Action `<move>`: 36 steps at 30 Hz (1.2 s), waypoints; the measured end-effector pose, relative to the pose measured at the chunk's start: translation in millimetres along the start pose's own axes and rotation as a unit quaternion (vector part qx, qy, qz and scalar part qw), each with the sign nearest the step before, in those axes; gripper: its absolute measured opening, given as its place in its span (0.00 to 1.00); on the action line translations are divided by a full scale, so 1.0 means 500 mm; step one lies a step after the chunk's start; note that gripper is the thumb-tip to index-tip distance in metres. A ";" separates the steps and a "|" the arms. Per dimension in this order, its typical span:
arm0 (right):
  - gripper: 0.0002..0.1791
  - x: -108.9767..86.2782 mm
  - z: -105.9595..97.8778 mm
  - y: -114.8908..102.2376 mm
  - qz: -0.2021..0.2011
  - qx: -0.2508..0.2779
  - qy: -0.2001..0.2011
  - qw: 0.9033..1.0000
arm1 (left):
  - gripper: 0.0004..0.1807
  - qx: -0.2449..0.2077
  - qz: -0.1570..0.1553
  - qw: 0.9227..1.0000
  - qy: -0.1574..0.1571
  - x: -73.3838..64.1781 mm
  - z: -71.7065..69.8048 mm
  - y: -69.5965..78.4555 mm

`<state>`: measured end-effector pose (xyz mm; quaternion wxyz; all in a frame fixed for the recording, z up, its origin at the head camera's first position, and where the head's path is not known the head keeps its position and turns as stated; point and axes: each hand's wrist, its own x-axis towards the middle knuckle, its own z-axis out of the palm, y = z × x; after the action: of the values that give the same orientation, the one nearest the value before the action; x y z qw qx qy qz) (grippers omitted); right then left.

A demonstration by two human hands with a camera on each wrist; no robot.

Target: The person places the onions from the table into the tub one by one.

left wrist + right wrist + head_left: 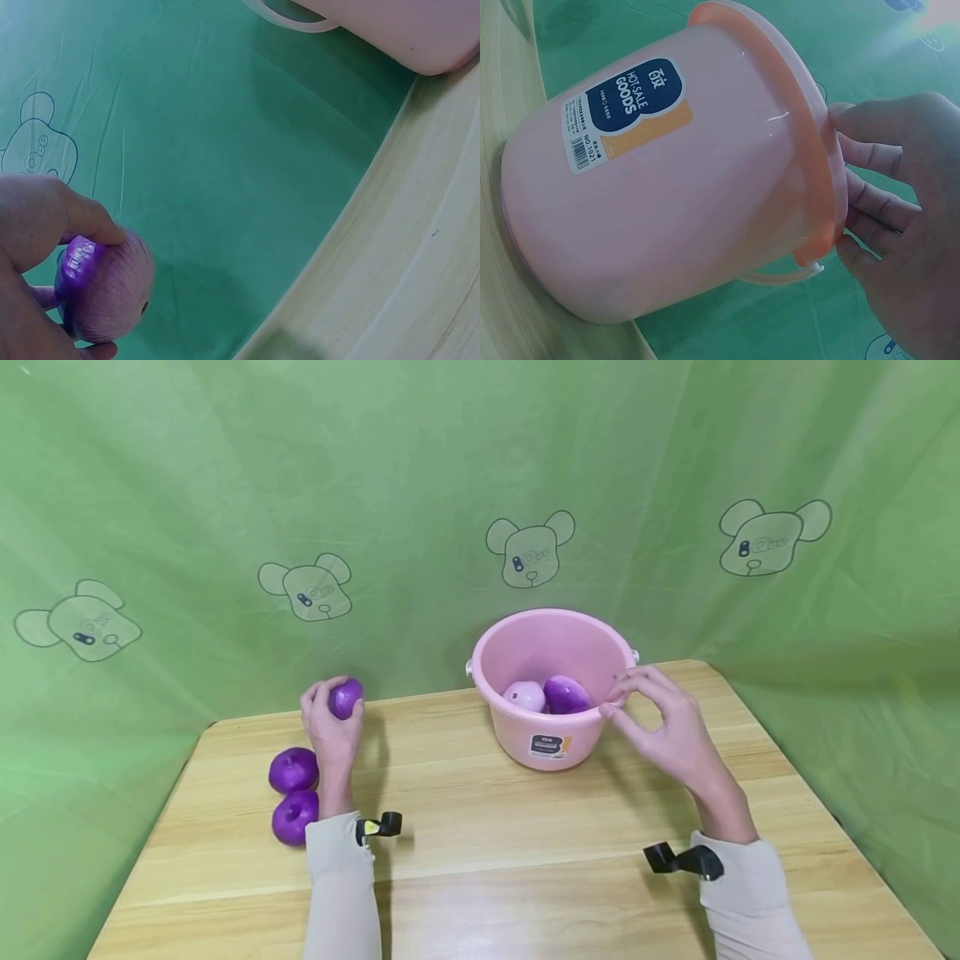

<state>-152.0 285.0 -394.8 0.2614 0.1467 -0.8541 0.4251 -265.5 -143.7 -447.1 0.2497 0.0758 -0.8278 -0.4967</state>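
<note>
My left hand (pixel 332 727) grips a purple onion (pixel 347 698) near the table's back edge. The left wrist view shows that onion's (pixel 112 289) pale, streaked side, with the thumb and fingers around its glossy purple part. At the right, my right hand (pixel 671 727) pinches the rim of a pink bucket (pixel 551 739), thumb outside and fingers on the inner side. The bucket stands upright; inside lie a pale lilac onion (pixel 525 696) and a darker purple onion (pixel 566 695). Beside my left forearm, two more purple onions, one farther back (pixel 293 770) and one nearer (pixel 296 817), sit close together.
The wooden table (pixel 480 860) backs onto a green cloth (pixel 420 527) printed with cartoon heads, which also hangs along both sides. A pale handle (pixel 787 277) hangs from the bucket. Each sleeve cuff carries a small black camera mount.
</note>
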 end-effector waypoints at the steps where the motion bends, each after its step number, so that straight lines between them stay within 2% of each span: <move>1: 0.11 0.000 0.000 0.000 0.000 0.000 0.000 1.000 | 0.25 -0.001 0.002 1.000 0.000 0.000 0.000 0.001; 11: 0.11 0.001 0.000 0.002 -0.002 0.001 -0.001 1.000 | 0.25 -0.023 0.025 0.999 -0.003 -0.004 0.000 0.011; 36: 0.11 0.002 0.001 -0.007 -0.002 0.005 0.002 1.000 | 0.26 -0.029 0.024 0.999 -0.024 -0.017 0.003 0.043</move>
<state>-151.2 282.5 -392.2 0.2633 0.1489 -0.8510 0.4292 -256.5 -128.9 -432.1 0.2438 0.0369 -0.8202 -0.5163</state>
